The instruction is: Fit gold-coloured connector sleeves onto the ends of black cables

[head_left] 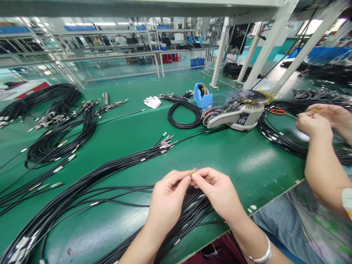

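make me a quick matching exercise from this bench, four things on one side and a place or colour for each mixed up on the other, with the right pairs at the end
1. small metal piece
2. glove
3. tape dispenser
4. silver bracelet

A. blue
B. worn on the right arm
C. between the fingertips of the left hand and right hand
D. white

Pairs: 1-C, 2-D, 3-A, 4-B
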Available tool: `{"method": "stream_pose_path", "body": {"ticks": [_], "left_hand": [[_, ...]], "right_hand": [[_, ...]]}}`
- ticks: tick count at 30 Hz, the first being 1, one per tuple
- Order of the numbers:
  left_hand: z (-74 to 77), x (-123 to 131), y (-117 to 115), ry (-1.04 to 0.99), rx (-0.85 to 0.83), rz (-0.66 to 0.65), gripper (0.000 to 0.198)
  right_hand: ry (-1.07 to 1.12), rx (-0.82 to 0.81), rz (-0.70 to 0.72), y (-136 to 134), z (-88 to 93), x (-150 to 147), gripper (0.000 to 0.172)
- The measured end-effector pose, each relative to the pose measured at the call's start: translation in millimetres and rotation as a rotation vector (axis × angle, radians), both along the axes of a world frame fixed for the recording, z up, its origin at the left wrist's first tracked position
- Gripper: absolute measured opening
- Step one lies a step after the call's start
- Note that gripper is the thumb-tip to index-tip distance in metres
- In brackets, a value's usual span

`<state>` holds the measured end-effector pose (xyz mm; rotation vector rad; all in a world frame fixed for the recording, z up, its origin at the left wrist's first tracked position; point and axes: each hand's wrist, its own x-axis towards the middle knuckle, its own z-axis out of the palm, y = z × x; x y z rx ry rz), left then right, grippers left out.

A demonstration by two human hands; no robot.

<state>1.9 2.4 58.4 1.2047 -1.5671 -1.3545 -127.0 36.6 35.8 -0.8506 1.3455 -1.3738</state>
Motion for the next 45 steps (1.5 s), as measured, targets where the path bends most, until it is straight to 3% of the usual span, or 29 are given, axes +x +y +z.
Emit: {"method": "stream_pose_path", "body": {"ticks": [16, 25, 30, 38, 45], "left_hand": [[-6.0, 2.1, -0.6, -0.003, 0.006, -0.049, 0.023], [-14.1, 4.6, 1.2, -0.208, -0.148, 0.044, 0.019], [-9.7, 2.1, 4.2, -0.115, -0.005, 0.073, 0.022], [-4.1, -1.8, 3.8, -0.024, 0.111, 0.123, 0.023], [-5.9, -2.2, 4.6, -0.039, 0.045, 0.129, 0.021]], "right_hand": [[0.045, -0.019, 0.039, -4.0, -3.3, -1.7, 0.027], [0.135, -0.078, 0.053, -5.8, -5.0, 0.2, 0.026], [0.06, -0.08, 0.039, -2.8, -2.3, -0.4, 0.032], [-0.144, 0.017, 0.048, 2.6, -12.3, -1.8, 0.046], [-0.002, -0.058, -0.055, 1.6, -10.1, 6.8, 0.041]]}}
